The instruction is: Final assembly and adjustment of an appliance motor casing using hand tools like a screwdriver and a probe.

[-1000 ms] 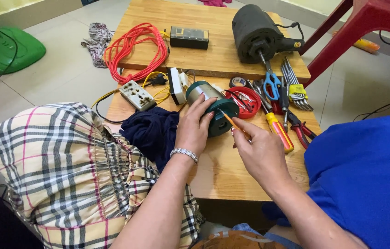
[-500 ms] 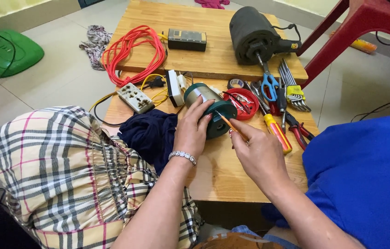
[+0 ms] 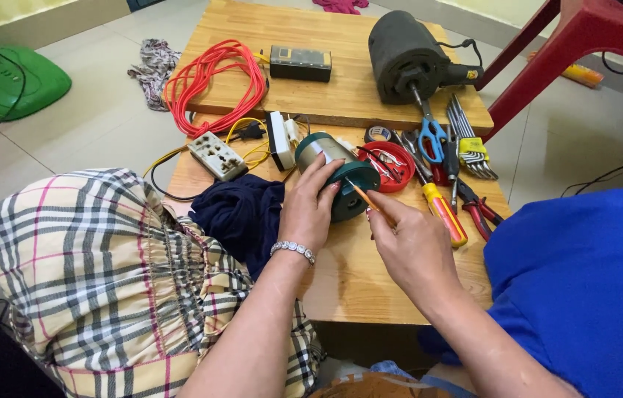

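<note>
Left to right: red cable coil (image 3: 212, 85) and white power strip (image 3: 216, 155) on the wooden table (image 3: 348, 273); left hand (image 3: 310, 210) cupped over the green motor housing (image 3: 339, 177) at table centre; right hand (image 3: 411, 243) pinching a thin orange tool (image 3: 361, 195) against it; yellow-handled screwdriver (image 3: 446, 214) beside.

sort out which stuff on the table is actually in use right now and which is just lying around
In use: green motor, steadied by the left hand; thin orange tool, held by the right hand against the motor.

Lying about: red cable, scissors, pliers, yellow screwdriver, power strip, black motor.
</note>
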